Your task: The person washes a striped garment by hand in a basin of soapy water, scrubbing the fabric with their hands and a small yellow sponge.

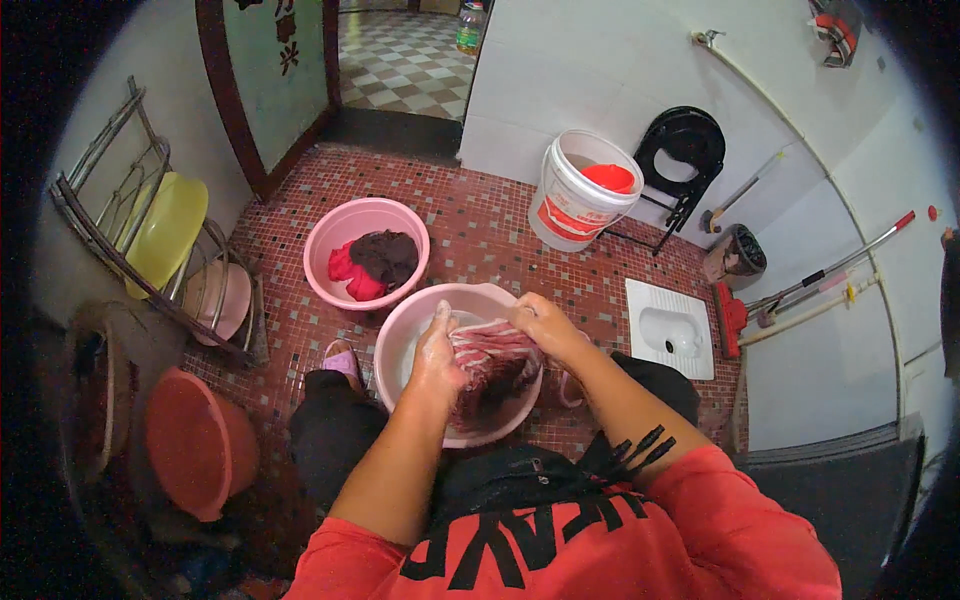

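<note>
A striped red-and-white cloth is stretched between my hands over a pink basin on the floor in front of me. My left hand grips the cloth's left side, its thumb pointing up and whitish suds on the skin. At the right end, my right hand is closed on the cloth near the basin's far right rim. Dark, wet-looking fabric hangs below the striped part into the basin; I cannot tell whether it is the same piece.
Another pink basin with red and dark clothes stands beyond, to the left. A white bucket with a red item inside and a black folding chair are by the wall. Right lies a squat toilet; left stand a metal rack and a reddish tub.
</note>
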Tool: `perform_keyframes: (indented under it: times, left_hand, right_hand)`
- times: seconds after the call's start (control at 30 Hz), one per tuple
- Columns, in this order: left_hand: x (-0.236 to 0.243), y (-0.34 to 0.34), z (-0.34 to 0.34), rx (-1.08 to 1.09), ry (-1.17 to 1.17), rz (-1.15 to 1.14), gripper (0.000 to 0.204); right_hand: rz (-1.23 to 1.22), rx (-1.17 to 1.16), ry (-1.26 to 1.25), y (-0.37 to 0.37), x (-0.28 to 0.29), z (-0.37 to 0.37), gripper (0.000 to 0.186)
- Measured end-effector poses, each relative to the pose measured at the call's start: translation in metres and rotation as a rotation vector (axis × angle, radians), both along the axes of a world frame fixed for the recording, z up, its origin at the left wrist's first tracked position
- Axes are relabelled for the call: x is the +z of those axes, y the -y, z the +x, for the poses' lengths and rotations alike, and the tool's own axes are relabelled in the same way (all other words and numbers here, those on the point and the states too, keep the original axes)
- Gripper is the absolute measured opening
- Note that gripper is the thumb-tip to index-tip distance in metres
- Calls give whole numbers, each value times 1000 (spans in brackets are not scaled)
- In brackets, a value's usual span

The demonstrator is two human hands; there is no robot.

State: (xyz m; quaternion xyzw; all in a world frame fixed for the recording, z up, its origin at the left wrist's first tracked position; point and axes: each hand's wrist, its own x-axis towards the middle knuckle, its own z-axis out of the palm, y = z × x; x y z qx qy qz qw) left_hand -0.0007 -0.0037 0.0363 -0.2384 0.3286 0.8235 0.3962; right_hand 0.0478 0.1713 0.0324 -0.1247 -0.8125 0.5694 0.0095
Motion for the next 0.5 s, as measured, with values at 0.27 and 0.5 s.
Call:
perform_keyframes:
  times: [0.27, 0.5]
  left_hand:
    - [5, 0, -4, 92, 81, -55, 52]
    - [-57, -3, -14, 15, 73, 234, 45]
  right_hand:
    - [378, 427, 97, 7, 12, 42, 44]
    - [-381, 218, 153, 2, 26, 41, 35]
